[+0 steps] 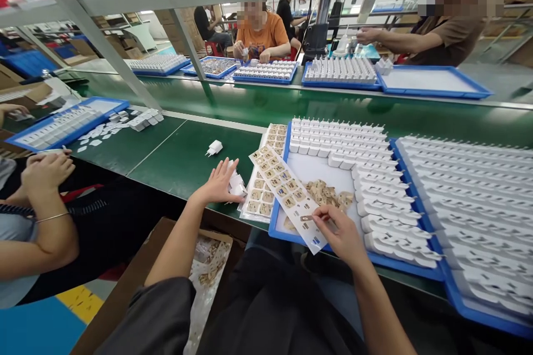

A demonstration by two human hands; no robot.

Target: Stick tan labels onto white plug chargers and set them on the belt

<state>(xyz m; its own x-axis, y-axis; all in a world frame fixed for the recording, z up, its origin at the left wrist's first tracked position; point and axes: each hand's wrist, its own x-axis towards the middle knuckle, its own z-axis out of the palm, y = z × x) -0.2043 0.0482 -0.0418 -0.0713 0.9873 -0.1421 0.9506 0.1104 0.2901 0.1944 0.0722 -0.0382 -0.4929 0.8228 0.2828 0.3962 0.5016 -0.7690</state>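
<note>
labelling step: right hand [339, 233] pinches a sticker [307, 218] off the sheet [287, 191]. left hand [217, 183], fingers spread, rests on white plugs [235, 183]. pressing it on squarely looks next.

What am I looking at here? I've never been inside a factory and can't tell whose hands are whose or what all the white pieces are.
There is one picture, taken by a camera worn on a person's head, looking forward and down, so the two arms reaching up from the bottom are that person's own. The left hand rests on a few small white plug-like parts on the green belt. The right hand pinches a small label with its fingers, over a long sticker sheet that lies across the edge of a blue tray. That tray holds rows of white adapters and a heap of brownish peeled bits. One single adapter stands alone on the belt. The hands at the left belong to a co-worker; more people work across the belt.
</note>
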